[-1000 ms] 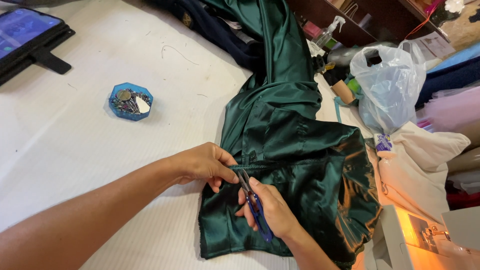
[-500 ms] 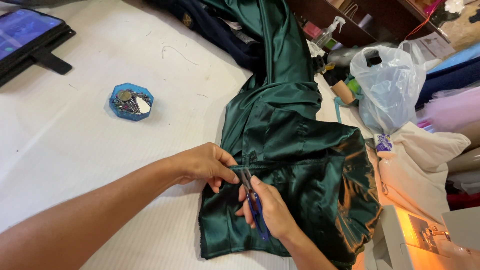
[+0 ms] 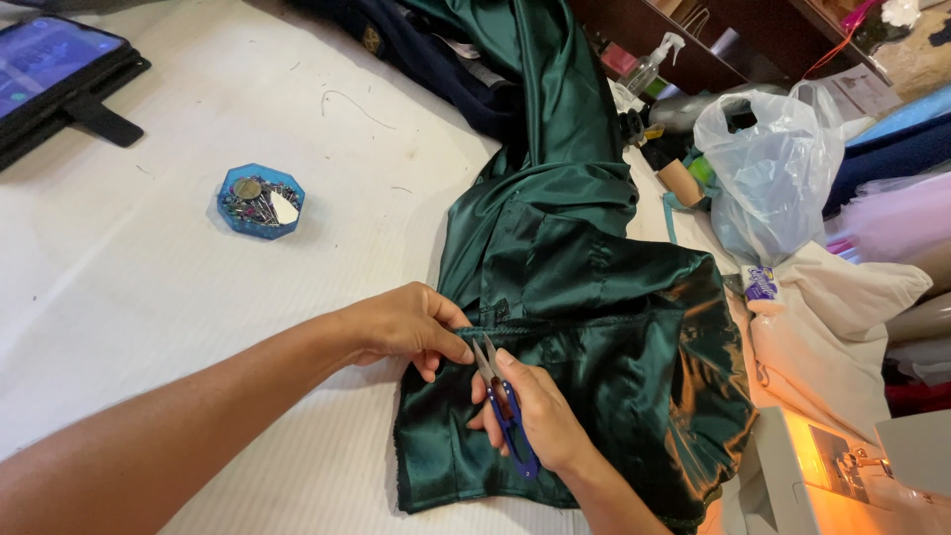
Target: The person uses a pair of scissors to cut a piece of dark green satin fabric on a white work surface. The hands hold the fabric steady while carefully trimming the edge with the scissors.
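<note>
Your dark green satin garment (image 3: 584, 297) lies spread on the white worktop (image 3: 149, 327), its upper length running away from you toward the far edge. Your left hand (image 3: 406, 322) rests on the garment's near left part, fingers pinched together on the fabric at a gathered seam. Your right hand (image 3: 535, 416) lies just beside it on the cloth, closed around blue-handled thread snips (image 3: 503, 401), whose blade tips point at the seam right by your left fingertips. Left of the garment, well apart from it, sits a blue octagonal pin box (image 3: 261, 201), and farther left a dark tablet (image 3: 54, 74). Right of the garment stand a clear plastic bag (image 3: 783, 168) and a cream cloth bundle (image 3: 842, 327); a sewing machine (image 3: 842, 476) sits nearer you.
</note>
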